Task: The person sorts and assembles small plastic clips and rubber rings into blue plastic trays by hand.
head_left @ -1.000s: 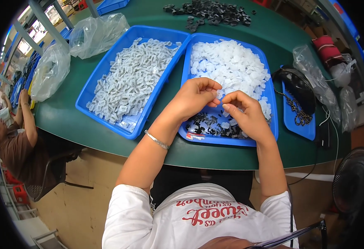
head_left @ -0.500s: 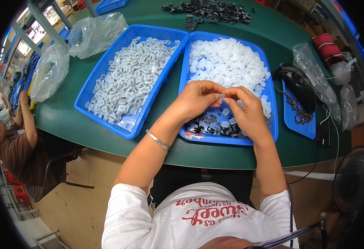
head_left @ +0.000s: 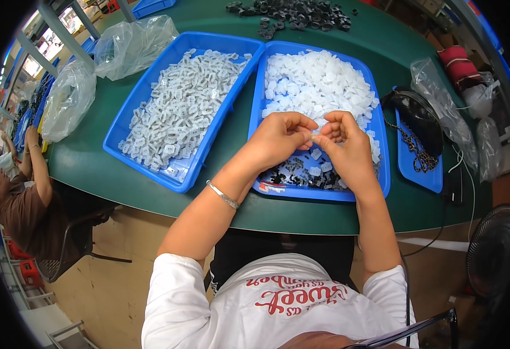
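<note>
Over the right blue tray (head_left: pixel 387 174), my left hand (head_left: pixel 281 138) and my right hand (head_left: pixel 348 148) meet at the fingertips. Both are closed in a pinch around a small translucent plastic piece, mostly hidden by the fingers. A heap of white translucent plastic pieces (head_left: pixel 319 78) fills the far part of this tray. Under my hands, small black bits (head_left: pixel 292 170) lie near its front edge, with a few loose clear pieces (head_left: pixel 315 171) among them. To the left, another blue tray (head_left: pixel 113 136) holds many small greyish clear plastic parts (head_left: pixel 179 104).
Small black parts (head_left: pixel 301 14) are piled at the table's far side. Clear plastic bags (head_left: pixel 133 46) lie at the back left. A black bag with a chain (head_left: pixel 417 119) rests on a small blue tray at right. A fan (head_left: pixel 495 250) stands lower right; a co-worker (head_left: pixel 25 198) sits at left.
My right hand's fingers have curled in more, and the clear piece seen between the fingertips is now mostly covered. Both hands stay over the right tray.
</note>
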### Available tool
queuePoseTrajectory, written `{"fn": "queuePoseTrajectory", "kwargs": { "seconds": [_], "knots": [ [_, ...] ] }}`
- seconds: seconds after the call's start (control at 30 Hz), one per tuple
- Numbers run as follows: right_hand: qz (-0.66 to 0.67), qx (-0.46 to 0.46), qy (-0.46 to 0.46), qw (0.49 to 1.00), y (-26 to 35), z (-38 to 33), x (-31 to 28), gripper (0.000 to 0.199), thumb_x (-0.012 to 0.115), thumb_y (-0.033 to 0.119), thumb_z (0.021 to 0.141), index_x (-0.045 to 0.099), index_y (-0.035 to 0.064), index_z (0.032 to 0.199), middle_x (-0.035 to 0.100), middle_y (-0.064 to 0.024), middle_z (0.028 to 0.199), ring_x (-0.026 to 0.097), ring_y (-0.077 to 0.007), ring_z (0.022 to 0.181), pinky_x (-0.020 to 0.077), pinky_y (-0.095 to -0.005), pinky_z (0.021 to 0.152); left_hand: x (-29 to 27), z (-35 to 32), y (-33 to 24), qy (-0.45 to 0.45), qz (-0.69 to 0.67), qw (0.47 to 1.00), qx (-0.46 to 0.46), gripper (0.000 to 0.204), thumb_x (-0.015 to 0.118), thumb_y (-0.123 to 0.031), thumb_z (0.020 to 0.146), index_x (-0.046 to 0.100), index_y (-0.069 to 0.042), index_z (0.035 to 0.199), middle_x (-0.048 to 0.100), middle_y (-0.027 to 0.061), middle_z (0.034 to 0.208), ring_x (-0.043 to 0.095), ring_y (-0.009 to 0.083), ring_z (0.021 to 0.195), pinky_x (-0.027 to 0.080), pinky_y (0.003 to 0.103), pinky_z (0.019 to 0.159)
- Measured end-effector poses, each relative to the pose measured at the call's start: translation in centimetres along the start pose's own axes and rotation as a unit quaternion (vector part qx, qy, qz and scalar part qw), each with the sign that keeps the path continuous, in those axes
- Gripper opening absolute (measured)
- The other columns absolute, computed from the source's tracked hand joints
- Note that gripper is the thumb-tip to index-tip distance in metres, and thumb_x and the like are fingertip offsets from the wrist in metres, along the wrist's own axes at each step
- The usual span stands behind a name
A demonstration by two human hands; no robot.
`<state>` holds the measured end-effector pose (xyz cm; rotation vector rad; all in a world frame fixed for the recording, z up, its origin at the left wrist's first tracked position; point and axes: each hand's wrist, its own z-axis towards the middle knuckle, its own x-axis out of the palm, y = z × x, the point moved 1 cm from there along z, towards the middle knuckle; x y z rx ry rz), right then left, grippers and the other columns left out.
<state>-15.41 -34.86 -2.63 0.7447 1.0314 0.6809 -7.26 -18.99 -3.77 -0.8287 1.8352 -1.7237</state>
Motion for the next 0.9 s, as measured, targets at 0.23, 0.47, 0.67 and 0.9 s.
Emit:
{"fn": "queuePoseTrajectory", "kwargs": {
  "seconds": [0.23,0.47,0.67,0.9],
  "knots": [
    [0.165,0.139,0.075,0.974,-0.6,0.3,-1.1,0.027,0.071,-0.002,0.085,0.060,-0.0016,0.109,0.067,-0.0058,0.088,0.063,-0.0083,0.076,0.0527,-0.0229,0.068,0.0,0.1,-0.3,0.033,-0.014,0.999,-0.006,0.028,0.075,-0.005,0.084,0.065,0.004,0.108,0.068,0.0063,0.090,0.066,0.0109,0.084,0.055,0.023,0.078],
    [0.122,0.109,0.050,0.985,1.0,-0.4,-4.7,0.015,0.069,0.003,0.087,0.067,-0.0024,0.102,0.068,-0.0049,0.088,0.063,-0.0097,0.078,0.0510,-0.0246,0.075,-0.3,0.2,-0.5,0.002,-0.094,0.995,0.024,0.023,0.073,-0.001,0.083,0.064,0.003,0.104,0.066,0.0052,0.089,0.064,0.0110,0.078,0.053,0.024,0.072],
    [-0.129,0.127,0.108,0.978,0.1,-2.7,-7.9,0.013,0.070,0.004,0.083,0.068,-0.0008,0.095,0.068,-0.0110,0.080,0.065,-0.0179,0.073,0.0499,-0.0299,0.070,0.3,-0.2,-0.9,0.010,-0.129,0.991,0.024,0.021,0.073,-0.002,0.085,0.065,0.002,0.104,0.066,0.0051,0.090,0.063,0.0107,0.080,0.052,0.024,0.073],
    [-0.249,0.083,0.118,0.958,-0.2,-4.7,-8.8,0.012,0.071,0.008,0.082,0.070,0.0023,0.092,0.071,-0.0129,0.088,0.068,-0.0233,0.075,0.0513,-0.0362,0.071,0.5,-0.3,-0.9,0.054,-0.075,0.996,-0.005,0.023,0.073,-0.008,0.087,0.066,0.001,0.107,0.067,0.0046,0.090,0.064,0.0115,0.084,0.052,0.025,0.079]
  ]
}}
